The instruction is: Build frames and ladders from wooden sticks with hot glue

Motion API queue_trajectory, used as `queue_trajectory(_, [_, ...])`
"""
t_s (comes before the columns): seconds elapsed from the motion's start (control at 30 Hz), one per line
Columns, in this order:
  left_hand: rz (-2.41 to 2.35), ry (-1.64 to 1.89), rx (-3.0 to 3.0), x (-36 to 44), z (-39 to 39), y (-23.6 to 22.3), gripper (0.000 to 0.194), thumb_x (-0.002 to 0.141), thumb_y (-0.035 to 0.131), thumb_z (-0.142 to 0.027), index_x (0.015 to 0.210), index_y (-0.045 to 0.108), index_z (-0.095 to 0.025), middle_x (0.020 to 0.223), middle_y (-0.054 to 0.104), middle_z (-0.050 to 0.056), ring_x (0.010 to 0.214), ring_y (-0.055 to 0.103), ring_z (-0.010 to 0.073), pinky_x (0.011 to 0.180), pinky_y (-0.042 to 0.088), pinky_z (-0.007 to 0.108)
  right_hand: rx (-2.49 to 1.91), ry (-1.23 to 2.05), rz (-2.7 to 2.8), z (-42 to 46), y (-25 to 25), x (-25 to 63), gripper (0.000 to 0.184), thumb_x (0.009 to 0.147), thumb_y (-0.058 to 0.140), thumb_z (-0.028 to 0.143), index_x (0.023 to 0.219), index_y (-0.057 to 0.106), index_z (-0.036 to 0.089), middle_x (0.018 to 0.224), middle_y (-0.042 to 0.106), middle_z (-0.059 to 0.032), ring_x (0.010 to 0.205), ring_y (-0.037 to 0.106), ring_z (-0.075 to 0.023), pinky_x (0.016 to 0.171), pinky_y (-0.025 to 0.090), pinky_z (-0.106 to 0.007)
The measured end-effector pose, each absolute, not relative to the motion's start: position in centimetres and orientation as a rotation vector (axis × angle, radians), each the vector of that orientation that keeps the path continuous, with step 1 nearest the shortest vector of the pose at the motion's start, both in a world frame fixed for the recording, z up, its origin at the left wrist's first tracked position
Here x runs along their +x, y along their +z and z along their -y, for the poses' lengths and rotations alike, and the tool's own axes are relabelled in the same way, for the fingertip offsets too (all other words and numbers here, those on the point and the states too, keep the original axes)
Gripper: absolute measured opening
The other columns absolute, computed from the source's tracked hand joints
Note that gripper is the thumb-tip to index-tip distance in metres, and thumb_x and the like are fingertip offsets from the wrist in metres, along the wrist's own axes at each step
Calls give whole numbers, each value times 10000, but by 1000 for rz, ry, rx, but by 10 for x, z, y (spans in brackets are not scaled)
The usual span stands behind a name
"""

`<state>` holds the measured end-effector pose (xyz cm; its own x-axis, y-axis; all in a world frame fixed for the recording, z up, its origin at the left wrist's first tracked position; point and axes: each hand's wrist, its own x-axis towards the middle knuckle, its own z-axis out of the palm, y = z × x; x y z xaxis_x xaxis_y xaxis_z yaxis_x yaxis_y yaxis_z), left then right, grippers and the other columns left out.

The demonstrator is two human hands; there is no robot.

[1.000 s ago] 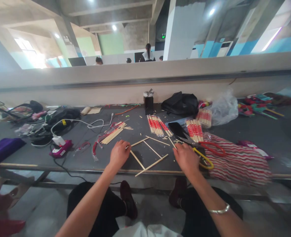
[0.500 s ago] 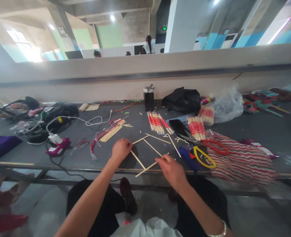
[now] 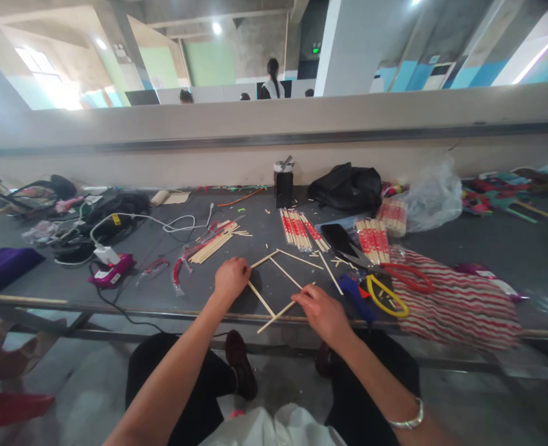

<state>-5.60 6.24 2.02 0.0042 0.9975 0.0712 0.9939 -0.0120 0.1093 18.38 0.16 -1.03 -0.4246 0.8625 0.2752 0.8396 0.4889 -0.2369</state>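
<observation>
Thin pale wooden sticks form a square-like frame (image 3: pixel 261 298) near the table's front edge. At its left corner, my left hand (image 3: pixel 231 277) is closed, fingertips pinching a stick where two meet. My right hand (image 3: pixel 323 311) pinches the near stick (image 3: pixel 278 317) of the frame, whose left end juts past the corner. A loose stick (image 3: pixel 299 258) runs off from the far corner, and another stick (image 3: pixel 331 272) lies slanted to the right. Scissors with one red and one yellow handle (image 3: pixel 385 297) rest beside my right hand, next to a blue-handled tool (image 3: pixel 355 296).
Bundles of sticks in red wrappers (image 3: pixel 297 230) lie behind the frame; loose sticks (image 3: pixel 213 241) are at left. A phone (image 3: pixel 338 240), striped cloth (image 3: pixel 455 303), black bag (image 3: pixel 346 188), dark container (image 3: pixel 284 186), white cable (image 3: pixel 148 218) and magenta device (image 3: pixel 112 272) lie around.
Both hands keep their hold on the stick frame, with barely any movement. The whole view has shifted slightly.
</observation>
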Motion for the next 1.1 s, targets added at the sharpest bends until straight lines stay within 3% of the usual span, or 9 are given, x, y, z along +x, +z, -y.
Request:
queue_trajectory(0.2, [-2236,163,2194,-57,-61,19,241,878,417,-293,883,633,-187,923,644,71,874,603,180,706,414,255,-1409,77,2346,-7,-13,182,294,903,435,143,1036,667,265,935,631,-44,895,585,-144,716,447,-211])
queue_trajectory(0.4, [-2240,111,2181,-61,-56,22,240,877,429,-321,888,630,-190,916,665,75,872,617,180,704,422,250,-1450,33,2199,-11,1,197,296,947,373,247,1063,644,223,960,651,-27,910,614,-150,727,446,-218])
queue_trajectory(0.7, [-2241,65,2161,-59,-53,27,266,887,421,-361,891,620,-185,919,676,87,886,626,191,713,431,258,-1900,-200,2011,-22,4,238,200,876,502,347,908,639,205,843,645,-45,741,594,-167,573,359,-257])
queue_trajectory(0.9, [-2245,51,2169,-57,-56,26,270,888,410,-350,875,618,-179,915,677,90,864,634,198,691,432,264,-1916,-251,2078,-23,0,228,153,878,484,243,877,628,190,786,656,-38,771,603,-173,626,365,-259])
queue_trajectory(1.1, [-2251,48,2176,-59,-56,23,274,892,405,-359,884,615,-182,910,674,87,858,630,195,688,427,261,-1784,-260,1972,-21,7,226,241,914,434,275,968,650,181,846,676,-57,811,609,-183,683,400,-271])
